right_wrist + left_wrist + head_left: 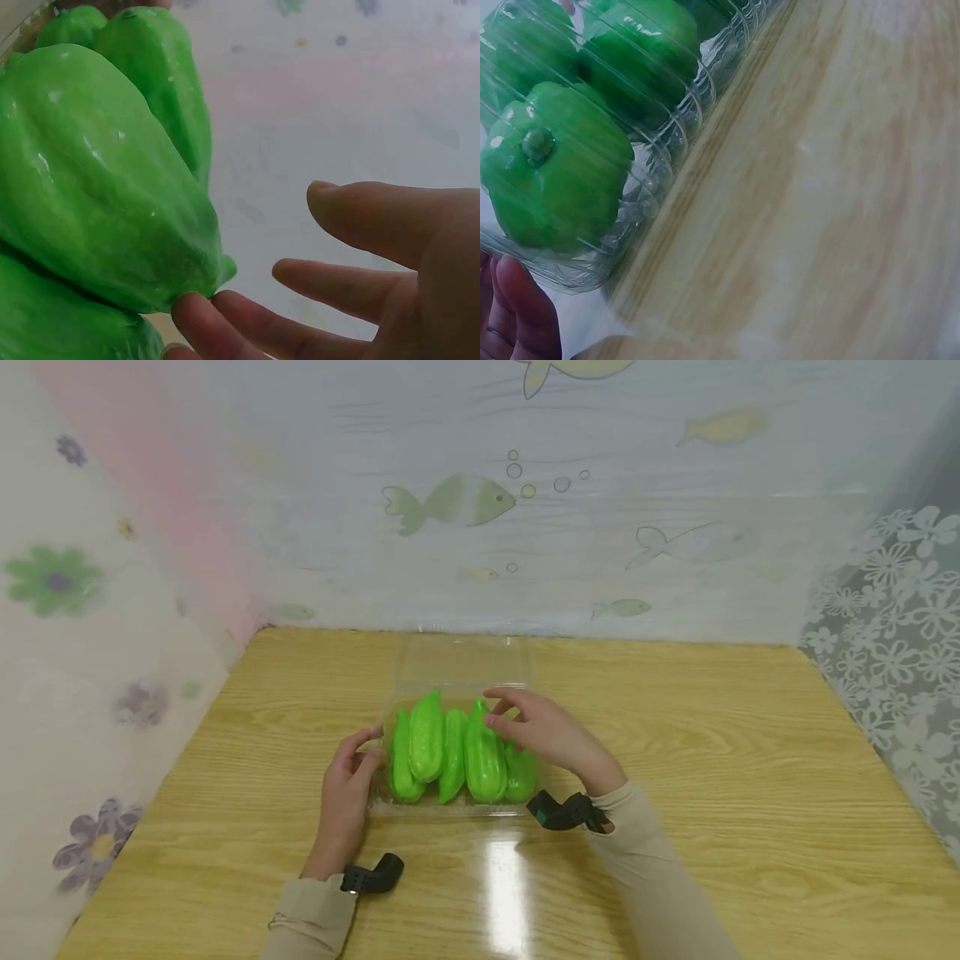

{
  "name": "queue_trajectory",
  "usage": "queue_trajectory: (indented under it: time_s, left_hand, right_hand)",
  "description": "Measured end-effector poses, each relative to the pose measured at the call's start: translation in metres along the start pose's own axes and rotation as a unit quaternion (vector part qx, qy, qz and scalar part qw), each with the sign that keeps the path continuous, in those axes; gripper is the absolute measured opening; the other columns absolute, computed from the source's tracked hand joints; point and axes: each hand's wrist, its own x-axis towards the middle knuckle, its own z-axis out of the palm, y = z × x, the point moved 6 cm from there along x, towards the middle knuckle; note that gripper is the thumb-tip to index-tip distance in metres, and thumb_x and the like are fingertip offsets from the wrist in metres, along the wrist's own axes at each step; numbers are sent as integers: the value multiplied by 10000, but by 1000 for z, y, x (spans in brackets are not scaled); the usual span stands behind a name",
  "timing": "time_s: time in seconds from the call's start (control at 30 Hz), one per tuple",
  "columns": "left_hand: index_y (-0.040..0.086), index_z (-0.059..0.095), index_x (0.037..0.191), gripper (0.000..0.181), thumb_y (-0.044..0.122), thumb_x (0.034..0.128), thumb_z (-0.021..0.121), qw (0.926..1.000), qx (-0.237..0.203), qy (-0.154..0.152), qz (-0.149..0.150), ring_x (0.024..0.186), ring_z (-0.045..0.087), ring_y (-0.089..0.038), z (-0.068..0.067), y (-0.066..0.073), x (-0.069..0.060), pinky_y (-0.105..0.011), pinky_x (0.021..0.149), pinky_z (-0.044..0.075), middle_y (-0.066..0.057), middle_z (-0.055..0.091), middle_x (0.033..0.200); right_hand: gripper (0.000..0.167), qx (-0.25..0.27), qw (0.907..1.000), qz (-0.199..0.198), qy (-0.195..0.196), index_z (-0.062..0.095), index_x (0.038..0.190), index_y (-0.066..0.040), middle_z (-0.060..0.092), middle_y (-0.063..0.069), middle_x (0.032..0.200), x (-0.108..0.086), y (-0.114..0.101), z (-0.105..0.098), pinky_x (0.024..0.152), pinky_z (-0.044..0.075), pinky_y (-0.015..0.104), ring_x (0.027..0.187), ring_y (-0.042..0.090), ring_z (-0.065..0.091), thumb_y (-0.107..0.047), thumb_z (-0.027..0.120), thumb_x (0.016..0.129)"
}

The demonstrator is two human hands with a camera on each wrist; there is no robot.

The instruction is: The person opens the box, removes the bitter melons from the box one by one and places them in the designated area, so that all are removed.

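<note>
Several glossy green vegetables, pepper-like and tapering to a pointed tip, lie side by side in a clear plastic box (pixel 450 810). One pepper (pixel 426 743) rests partly on others at the left; another pepper (pixel 486 760) lies right of the middle. My left hand (pixel 347 793) holds the box's left end, its thumb and fingers bent at the wall. In the left wrist view, a stemmed pepper (pixel 555 165) shows through the plastic. Above the right-hand peppers reaches my right hand (pixel 551 735), fingers spread. The right wrist view shows its fingertips (pixel 199 315) at a pepper's tip (pixel 112 180).
The box's clear lid (pixel 463 660) is folded back toward the wall. A wood-grain table (pixel 697 777) carries the box and meets a fish-patterned wall (pixel 450 568) at the back. Each wrist wears a black camera mount (pixel 375 874).
</note>
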Motion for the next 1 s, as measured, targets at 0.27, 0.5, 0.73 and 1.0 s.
queue_trajectory:
  time_s: [0.27, 0.5, 0.73, 1.0]
  left_hand:
    - [222, 515, 1211, 313, 300, 908, 512, 10000, 5, -26, -48, 916, 514, -182, 0, 0, 4, -276, 751, 409, 88, 509, 1204]
    - [184, 512, 1222, 316, 251, 914, 511, 9997, -104, -105, -168, 924, 510, -187, 1, 6, 6, -262, 733, 408, 57, 512, 1208]
    - [97, 507, 1223, 310, 172, 923, 489, 9997, -153, -80, -181, 936, 503, -264, 1, 27, -2, -292, 747, 412, -22, 514, 1215]
    - [90, 504, 1220, 307, 156, 921, 487, 9996, -148, -56, -234, 951, 503, -266, 2, 27, -4, -267, 753, 404, -19, 514, 1214]
  right_hand:
    - [523, -1528, 9860, -447, -489, 405, 1346, -147, 494, 25, 1268, 4, -9, 15, 890, 384, 341, 1086, 177, 498, -402, 491, 897]
    - [658, -2439, 9655, -530, -736, 319, 1394, -181, 441, 48, 1323, 2, -14, 25, 927, 356, 360, 1184, 199, 419, -490, 522, 849]
    - [791, -2629, 9606, -319, -843, 230, 1421, -250, 363, 96, 1364, 0, -19, 34, 862, 404, 396, 1108, 260, 477, -535, 592, 778]
    - [846, -2636, 9607, -363, -784, 200, 1428, -260, 315, 127, 1379, -2, -24, 43, 769, 443, 403, 972, 265, 540, -509, 641, 750]
